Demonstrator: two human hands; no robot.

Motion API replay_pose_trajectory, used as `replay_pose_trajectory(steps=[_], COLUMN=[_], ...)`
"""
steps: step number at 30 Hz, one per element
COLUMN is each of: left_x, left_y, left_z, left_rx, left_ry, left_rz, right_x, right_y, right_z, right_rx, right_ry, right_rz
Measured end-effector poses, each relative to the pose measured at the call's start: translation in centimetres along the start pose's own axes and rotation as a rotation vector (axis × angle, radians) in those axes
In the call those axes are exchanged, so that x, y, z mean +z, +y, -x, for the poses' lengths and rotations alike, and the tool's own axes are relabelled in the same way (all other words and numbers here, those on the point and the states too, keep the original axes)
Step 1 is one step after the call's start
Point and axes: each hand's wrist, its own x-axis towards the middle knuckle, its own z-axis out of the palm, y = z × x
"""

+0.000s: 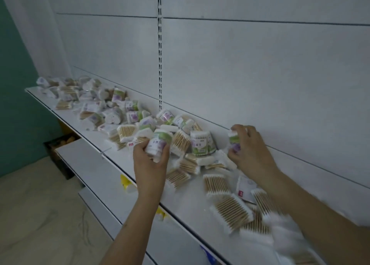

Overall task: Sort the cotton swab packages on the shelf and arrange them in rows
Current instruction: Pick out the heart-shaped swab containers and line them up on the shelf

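Left hand (149, 156): I gripped one tub (158, 144).
Right hand (248, 146): pinched another tub (234, 141) by the wall.
Risk: loose packs (230, 210) near the shelf (124, 160) edge could slide off.

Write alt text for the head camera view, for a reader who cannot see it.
A person's left hand and right hand each hold a round cotton swab tub, the left tub and the right tub, over a white shelf. Tubs and flat swab packs lie jumbled along the shelf, not yet in rows.
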Motion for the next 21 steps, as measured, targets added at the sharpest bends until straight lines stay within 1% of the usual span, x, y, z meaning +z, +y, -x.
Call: replay_pose_trajectory(steps=[3, 7, 9, 11, 13, 15, 18, 21], left_x=[1.4, 4.0, 5.3, 6.7, 8.0, 9.4, 11.6, 13.4], left_y=[3.3, 6.2, 7.5, 8.7, 10.2, 12.4, 15.6, 18.9], left_z=[1.3, 4.0, 5.7, 8.0, 10.9, 14.5, 21.2, 29.8], left_rx=[-0.021, -0.005, -0.012, -0.013, -0.017, 0.022, 0.049, 0.044], left_ry=[-0.100, -0.245, -0.316, -0.377, -0.426, -0.483, -0.608, -0.775], left_rz=[0.154, 0.305, 0.353, 0.421, 0.475, 0.484, 0.546, 0.632], right_x=[-1.1, -2.5, -3.7, -5.7, -8.5, -12.2, -18.4, -24.5], right_y=[-0.1, 1.0, 1.8, 2.7, 3.7, 5.0, 7.7, 11.1], right_z=[0.4, 2.6, 4.1, 5.8, 7.9, 11.0, 16.9, 24.6], right_rx=[0.014, 0.012, 0.079, 0.182, 0.286, 0.363, 0.426, 0.540], right_ry=[0.023, 0.074, 0.083, 0.103, 0.162, 0.218, 0.287, 0.422], right_rz=[-0.207, -0.252, -0.307, -0.443, -0.580, -0.678, -0.698, -0.659])
